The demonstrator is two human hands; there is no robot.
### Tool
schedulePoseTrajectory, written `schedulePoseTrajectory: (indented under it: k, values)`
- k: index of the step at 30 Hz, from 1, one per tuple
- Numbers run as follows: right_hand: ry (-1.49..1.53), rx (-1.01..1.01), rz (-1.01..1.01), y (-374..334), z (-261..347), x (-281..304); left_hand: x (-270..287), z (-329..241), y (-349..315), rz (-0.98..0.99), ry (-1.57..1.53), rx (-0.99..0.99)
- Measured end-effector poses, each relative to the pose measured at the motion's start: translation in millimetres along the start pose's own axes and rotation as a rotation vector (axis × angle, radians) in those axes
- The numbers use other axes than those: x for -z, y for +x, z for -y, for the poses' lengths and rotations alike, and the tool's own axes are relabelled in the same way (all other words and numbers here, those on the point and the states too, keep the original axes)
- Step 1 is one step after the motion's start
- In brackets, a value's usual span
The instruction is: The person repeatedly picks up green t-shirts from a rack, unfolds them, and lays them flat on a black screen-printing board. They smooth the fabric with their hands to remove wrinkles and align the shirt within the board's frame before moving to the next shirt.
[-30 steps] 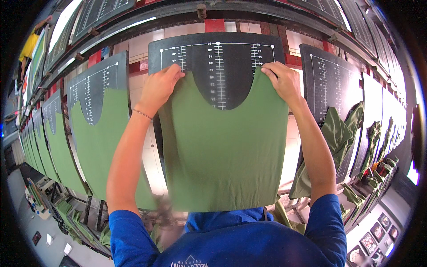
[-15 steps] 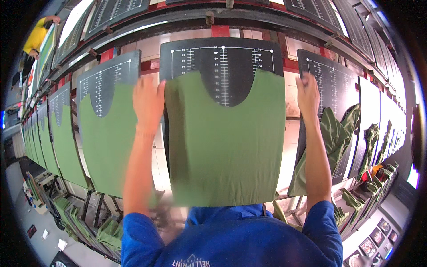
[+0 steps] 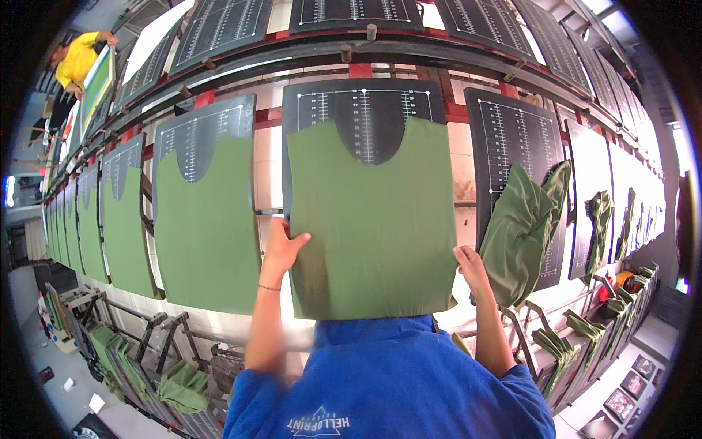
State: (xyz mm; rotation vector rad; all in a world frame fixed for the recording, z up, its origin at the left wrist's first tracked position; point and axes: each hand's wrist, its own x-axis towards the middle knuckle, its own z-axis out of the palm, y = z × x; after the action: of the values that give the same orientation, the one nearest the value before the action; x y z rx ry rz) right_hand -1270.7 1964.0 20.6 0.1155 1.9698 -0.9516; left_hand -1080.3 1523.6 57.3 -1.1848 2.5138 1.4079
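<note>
A flat green shirt panel (image 3: 373, 227) with a scooped neckline covers most of the black marked board (image 3: 307, 102) in front of me. My left hand (image 3: 284, 247) is at the panel's left edge, its thumb lying on the cloth and its fingers curled along the side, partly hidden. On the opposite edge, my right hand (image 3: 473, 269) pinches the cloth at the side, fingertips partly hidden. The panel lies mostly smooth, with faint creases toward its lower right. Its bottom edge reaches the front of my blue shirt.
To the left, another green panel (image 3: 205, 227) lies flat on its board. At right, a crumpled green cloth (image 3: 515, 238) rests on a marked board (image 3: 504, 132). Black metal rails (image 3: 256, 62) run across behind. A person in yellow (image 3: 77, 62) holds a frame at far left.
Both my hands have come down from the board's upper sides to the panel's lower sides and closed at its edges. The view has shifted slightly.
</note>
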Motion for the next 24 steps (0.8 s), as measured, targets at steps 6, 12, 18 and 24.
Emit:
schedulePoseTrajectory:
  k: [6, 12, 18, 24]
  values:
    - [0.515, -0.079, 0.09, -36, -89, -33, 5, 49, -70, -0.587, 0.208, -0.055]
    - [0.466, -0.077, -0.035, -77, -141, -45, -36, 67, -168, -0.264, 0.311, -0.034]
    - [0.641, -0.098, -0.101, -106, -123, -40, -42, 69, -174, -0.316, 0.271, 0.098]
    - [0.682, -0.131, -0.122, -113, -110, -41, -33, 75, -171, -0.24, 0.502, 0.012]
